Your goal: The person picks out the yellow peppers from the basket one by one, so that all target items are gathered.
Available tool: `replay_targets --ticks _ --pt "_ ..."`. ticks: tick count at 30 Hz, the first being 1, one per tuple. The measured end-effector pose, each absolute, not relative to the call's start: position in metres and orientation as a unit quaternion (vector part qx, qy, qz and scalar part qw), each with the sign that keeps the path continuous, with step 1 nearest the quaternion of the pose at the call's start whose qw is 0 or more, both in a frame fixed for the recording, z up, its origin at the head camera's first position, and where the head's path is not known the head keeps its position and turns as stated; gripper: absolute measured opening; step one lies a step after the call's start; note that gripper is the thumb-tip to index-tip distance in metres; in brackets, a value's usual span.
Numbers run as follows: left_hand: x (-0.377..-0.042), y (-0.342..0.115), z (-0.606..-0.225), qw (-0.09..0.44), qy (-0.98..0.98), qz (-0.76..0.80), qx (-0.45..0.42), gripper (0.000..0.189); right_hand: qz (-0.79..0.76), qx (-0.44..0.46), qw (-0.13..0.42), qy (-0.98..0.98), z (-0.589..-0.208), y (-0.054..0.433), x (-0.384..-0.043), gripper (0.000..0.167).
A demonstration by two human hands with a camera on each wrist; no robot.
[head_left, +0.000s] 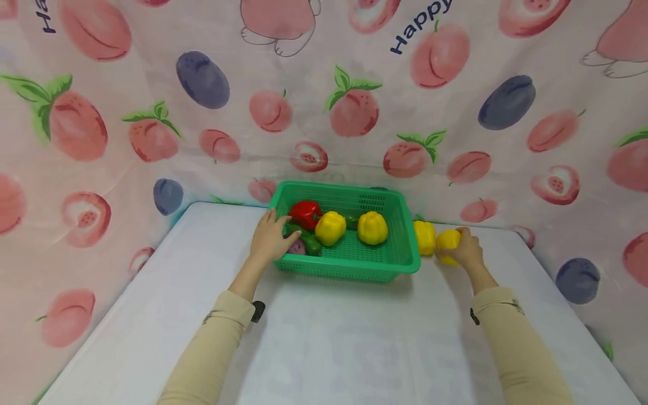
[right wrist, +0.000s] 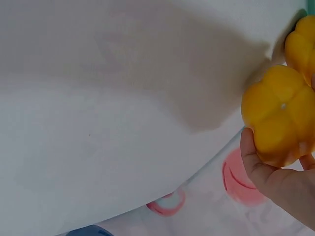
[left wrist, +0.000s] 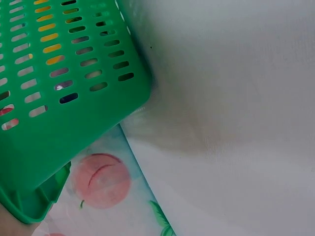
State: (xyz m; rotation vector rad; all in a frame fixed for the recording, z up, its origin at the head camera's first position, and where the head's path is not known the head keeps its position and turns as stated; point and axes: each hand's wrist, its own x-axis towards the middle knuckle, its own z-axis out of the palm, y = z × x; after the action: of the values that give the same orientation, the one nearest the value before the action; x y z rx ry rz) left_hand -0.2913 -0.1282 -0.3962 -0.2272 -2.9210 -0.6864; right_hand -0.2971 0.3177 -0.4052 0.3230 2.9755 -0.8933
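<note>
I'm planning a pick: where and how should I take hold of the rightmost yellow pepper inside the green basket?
Probably by the rounded sides of the yellow pepper, coming from above: the green basket walls it in, but gaps at its right and front leave room.

Ahead of you and along both sides rises a pale pink printed sheet (head_left: pixel 314 73), patterned with rosy round peaches (head_left: pixel 439 59), dark blue oval fruits (head_left: pixel 202 80), green leaves (head_left: pixel 342 80) and dark "Happy" lettering (head_left: pixel 419 22). Below it you face a smooth white, straight-edged table (head_left: pixel 344 343), its far edge close against that sheet. Diffuse light lays soft grey shadows (right wrist: pixel 216 73) across your tabletop.
</note>
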Motion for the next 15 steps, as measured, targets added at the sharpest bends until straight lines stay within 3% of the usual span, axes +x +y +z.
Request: replay_targets --ticks 15 --pt "-0.291 -0.129 -0.394 0.064 -0.970 -0.223 -0.075 0.057 -0.288 0.100 0.031 0.952 -0.416 0.321 -0.308 0.080"
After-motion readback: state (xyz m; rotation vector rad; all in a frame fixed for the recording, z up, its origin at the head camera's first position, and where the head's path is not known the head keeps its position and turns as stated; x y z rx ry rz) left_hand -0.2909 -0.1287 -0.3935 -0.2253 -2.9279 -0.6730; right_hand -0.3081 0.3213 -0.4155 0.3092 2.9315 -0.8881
